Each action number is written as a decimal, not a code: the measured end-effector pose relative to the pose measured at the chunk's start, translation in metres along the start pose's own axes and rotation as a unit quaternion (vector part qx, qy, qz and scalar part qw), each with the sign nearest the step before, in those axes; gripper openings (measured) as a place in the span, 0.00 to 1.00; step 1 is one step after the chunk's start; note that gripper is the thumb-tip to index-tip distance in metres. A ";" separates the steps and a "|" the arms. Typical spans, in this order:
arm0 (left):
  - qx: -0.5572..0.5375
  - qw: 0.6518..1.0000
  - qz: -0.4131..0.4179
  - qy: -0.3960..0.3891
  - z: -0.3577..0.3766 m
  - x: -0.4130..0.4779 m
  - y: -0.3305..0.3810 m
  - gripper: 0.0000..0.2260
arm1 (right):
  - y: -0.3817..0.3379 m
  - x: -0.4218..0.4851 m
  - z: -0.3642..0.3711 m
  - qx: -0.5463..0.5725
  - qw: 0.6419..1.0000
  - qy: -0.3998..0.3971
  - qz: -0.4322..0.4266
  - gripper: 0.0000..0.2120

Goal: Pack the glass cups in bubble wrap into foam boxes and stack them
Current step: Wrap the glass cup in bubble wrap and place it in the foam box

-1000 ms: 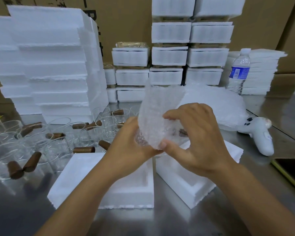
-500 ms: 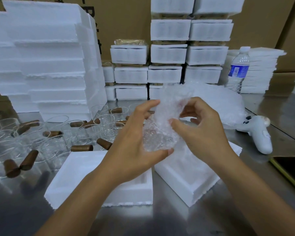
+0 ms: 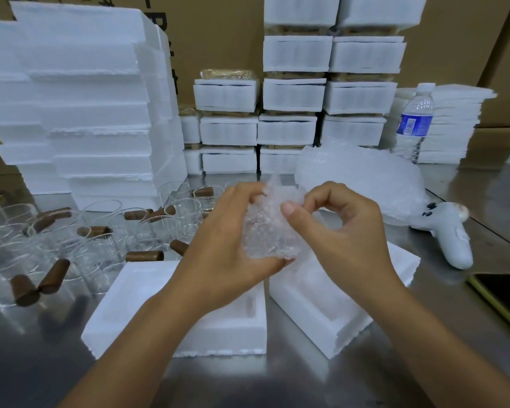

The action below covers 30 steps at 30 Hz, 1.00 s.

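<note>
We hold the bubble-wrapped glass cup [image 3: 270, 231] between both hands, lifted above the tabletop [image 3: 306, 378]. Our left hand [image 3: 230, 245] cups it from the side, fingers curled over its top and thumb under its base. Our right hand [image 3: 345, 240] pinches the loose wrap at the upper edge between thumb and bent fingers.

Directly beneath the hands lie two open foam boxes, one [image 3: 130, 313] under the left wrist and one [image 3: 321, 319] under the right, set at an angle and touching at a corner.

Left of the left hand stand bare glass cups [image 3: 100, 240] with brown cylindrical pieces [image 3: 144, 256] among them. Beyond the right hand rests a heap of bubble wrap [image 3: 359, 178], and to that hand's right lies a white controller [image 3: 448, 234].

Farther back we see a water bottle [image 3: 414, 125], stacked closed foam boxes [image 3: 295, 92] and, far left, a tall pile of foam pieces [image 3: 80, 98].
</note>
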<state>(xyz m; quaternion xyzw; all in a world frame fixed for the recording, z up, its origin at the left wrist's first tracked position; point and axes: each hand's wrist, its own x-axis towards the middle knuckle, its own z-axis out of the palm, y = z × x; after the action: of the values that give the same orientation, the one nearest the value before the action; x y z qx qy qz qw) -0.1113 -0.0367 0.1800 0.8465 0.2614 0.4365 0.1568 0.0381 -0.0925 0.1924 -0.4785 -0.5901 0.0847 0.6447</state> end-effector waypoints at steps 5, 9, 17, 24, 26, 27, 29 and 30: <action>0.007 0.999 0.037 -0.005 0.000 -0.001 0.004 0.33 | 0.002 0.002 -0.003 0.022 0.998 -0.032 0.048 0.10; 0.002 0.999 0.040 0.022 0.002 -0.001 0.002 0.36 | 0.002 0.002 -0.001 -0.141 0.988 -0.041 -0.037 0.06; -0.030 0.997 0.026 0.065 0.002 0.000 0.004 0.35 | 0.003 -0.005 0.003 -0.212 0.962 -0.103 -0.138 0.26; 0.027 0.996 0.064 0.052 0.004 -0.001 0.010 0.30 | 0.007 -0.005 0.004 -0.239 0.955 -0.143 -0.102 0.26; 0.020 0.997 0.060 0.050 0.004 0.000 0.014 0.28 | 0.007 -0.004 0.001 -0.209 0.965 -0.123 -0.104 0.26; 0.011 0.997 0.052 0.052 0.003 0.000 0.014 0.27 | 0.008 -0.002 0.000 -0.184 0.972 -0.095 -0.110 0.25; -0.013 0.998 0.017 0.067 0.002 0.000 0.014 0.26 | 0.008 0.001 -0.003 -0.136 0.985 -0.015 -0.103 0.21; -0.030 0.997 -0.010 0.076 0.002 0.000 0.014 0.26 | 0.008 0.004 -0.006 -0.115 0.990 0.025 -0.084 0.18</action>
<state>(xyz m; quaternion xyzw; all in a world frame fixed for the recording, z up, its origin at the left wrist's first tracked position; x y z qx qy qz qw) -0.1051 -0.0483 0.1863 0.8028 0.2681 0.5058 0.1666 0.0479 -0.0880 0.1901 -0.5002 -0.6179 -0.0500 0.6046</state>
